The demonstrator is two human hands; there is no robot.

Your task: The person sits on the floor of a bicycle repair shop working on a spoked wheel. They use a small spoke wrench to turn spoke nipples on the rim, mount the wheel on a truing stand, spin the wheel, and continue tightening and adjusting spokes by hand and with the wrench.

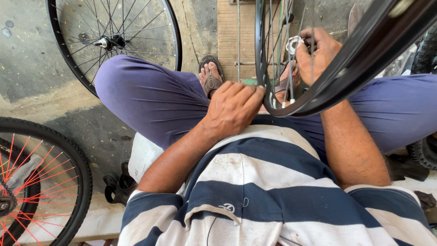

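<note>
Gripping is seen at both hands. The left hand (234, 107) is laid over the bottom of a black wheel rim (277, 107), its fingers (248, 91) curled against the rim's edge just where the rim rests on the lap; whether they close right round it cannot be told. The right hand (318, 52) is reached in among the silver spokes (291, 73), its fingers closed round something at a white, toothed hub part (292, 44) at the wheel's middle; what exactly is pinched there is hidden by the knuckles.

As far as can be judged, the wheel is well along: many spokes are already seated in the rim and run to the hub. No tyre is seen on this rim, and the spokes are being handled at the hub end, so work on lacing or tightening seems unfinished.

Beyond the hands, two sandalled feet (210, 75) are set on a wooden plank (230, 32) on the concrete floor (32, 59). Away to the left of the left hand, a bare spoked wheel (114, 41) lies behind the knee, and a tyred wheel with red spokes (41, 182) is placed near the left elbow.
</note>
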